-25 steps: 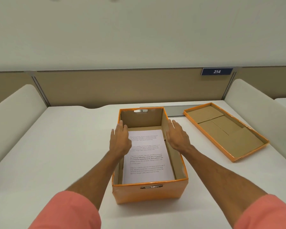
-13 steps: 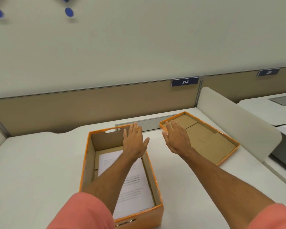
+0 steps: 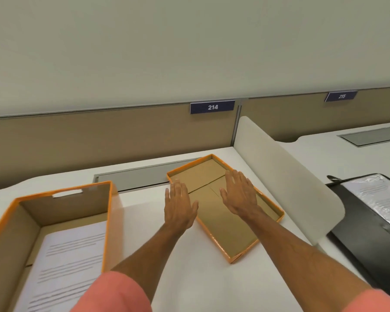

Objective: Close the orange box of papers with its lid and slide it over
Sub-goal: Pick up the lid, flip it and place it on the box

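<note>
Both spread flat and holding nothing, left hand (image 3: pixel 180 204) at the upturned lid (image 3: pixel 234 230)'s near-left rim, right hand (image 3: pixel 240 194) above its inside, open orange box (image 3: pixel 109 224) of papers (image 3: pixel 65 266) apart, leftward on the desk (image 3: pixel 200 278).

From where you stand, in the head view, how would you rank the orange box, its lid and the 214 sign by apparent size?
1. orange box, partly cut off by the frame and nearest the camera
2. lid, lying upside down on the desk
3. 214 sign, clearly the smallest, though also farthest away
</note>
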`<state>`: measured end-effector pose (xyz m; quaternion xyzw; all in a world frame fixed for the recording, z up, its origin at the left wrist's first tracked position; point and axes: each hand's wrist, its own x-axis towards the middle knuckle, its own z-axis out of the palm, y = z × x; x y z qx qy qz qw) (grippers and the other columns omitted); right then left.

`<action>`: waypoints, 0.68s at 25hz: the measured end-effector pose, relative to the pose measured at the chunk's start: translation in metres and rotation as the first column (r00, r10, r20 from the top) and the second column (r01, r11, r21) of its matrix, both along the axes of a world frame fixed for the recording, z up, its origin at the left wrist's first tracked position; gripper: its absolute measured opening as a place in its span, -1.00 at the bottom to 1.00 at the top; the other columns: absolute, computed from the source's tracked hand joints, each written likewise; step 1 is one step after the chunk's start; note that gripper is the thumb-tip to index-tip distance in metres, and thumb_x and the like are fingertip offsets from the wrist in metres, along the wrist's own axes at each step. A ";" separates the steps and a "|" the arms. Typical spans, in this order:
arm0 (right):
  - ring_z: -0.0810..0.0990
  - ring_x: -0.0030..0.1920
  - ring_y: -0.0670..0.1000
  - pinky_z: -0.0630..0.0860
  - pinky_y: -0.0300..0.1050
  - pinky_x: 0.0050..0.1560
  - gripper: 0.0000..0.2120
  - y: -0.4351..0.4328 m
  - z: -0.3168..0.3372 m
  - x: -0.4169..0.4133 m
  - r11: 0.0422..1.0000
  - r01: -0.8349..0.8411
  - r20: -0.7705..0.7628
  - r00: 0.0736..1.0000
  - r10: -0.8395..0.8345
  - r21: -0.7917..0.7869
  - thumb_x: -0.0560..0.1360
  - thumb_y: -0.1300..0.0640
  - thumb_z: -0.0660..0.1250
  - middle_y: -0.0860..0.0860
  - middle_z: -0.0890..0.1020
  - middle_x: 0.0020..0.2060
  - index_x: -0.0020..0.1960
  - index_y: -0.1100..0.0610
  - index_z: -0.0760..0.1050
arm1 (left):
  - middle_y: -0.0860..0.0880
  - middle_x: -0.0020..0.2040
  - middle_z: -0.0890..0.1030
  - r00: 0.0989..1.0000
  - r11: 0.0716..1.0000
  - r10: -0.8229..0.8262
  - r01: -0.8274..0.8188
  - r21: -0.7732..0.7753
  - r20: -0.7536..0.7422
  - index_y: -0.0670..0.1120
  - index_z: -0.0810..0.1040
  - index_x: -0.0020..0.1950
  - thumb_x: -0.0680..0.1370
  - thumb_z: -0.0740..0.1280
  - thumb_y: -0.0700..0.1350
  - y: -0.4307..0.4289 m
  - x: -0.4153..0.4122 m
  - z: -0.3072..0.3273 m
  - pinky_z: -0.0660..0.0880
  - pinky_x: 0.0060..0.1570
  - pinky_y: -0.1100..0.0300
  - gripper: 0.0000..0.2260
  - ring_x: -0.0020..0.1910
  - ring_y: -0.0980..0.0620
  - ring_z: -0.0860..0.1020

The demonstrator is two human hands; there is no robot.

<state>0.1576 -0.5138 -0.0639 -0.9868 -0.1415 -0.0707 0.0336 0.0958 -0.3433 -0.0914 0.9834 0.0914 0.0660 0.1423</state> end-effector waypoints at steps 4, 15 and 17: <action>0.39 0.31 0.13 0.39 0.07 0.34 -0.49 -0.027 -0.027 0.037 0.999 0.041 -0.074 0.996 -0.041 0.005 0.55 0.02 0.19 0.16 0.42 0.33 0.44 0.21 0.24 | -0.23 0.59 0.01 0.993 0.996 0.090 -0.092 -0.020 -0.081 -0.22 0.02 0.56 0.61 0.11 0.16 -0.016 0.023 -0.029 -0.07 0.55 -0.04 -0.33 0.58 -0.17 -0.03; 0.32 0.41 0.21 0.30 0.12 0.43 -0.43 -0.035 -0.069 0.118 0.980 0.200 -0.296 0.936 -0.193 -0.005 0.55 0.19 0.18 0.23 0.34 0.41 0.49 0.30 0.11 | -0.32 0.57 -0.03 0.921 0.934 0.300 -0.336 -0.118 -0.247 -0.34 -0.13 0.53 0.63 0.09 0.05 -0.019 0.056 -0.072 -0.06 0.56 -0.03 -0.32 0.57 -0.23 -0.03; 0.39 0.35 0.21 0.39 0.12 0.34 -0.47 -0.033 -0.075 0.122 0.972 0.235 -0.314 0.923 -0.224 -0.003 0.54 0.23 0.19 0.23 0.39 0.36 0.46 0.32 0.15 | -0.31 0.57 -0.03 0.918 0.920 0.297 -0.348 -0.177 -0.263 -0.34 -0.14 0.53 0.63 0.09 -0.05 -0.021 0.057 -0.078 -0.07 0.56 -0.01 -0.37 0.57 -0.22 -0.04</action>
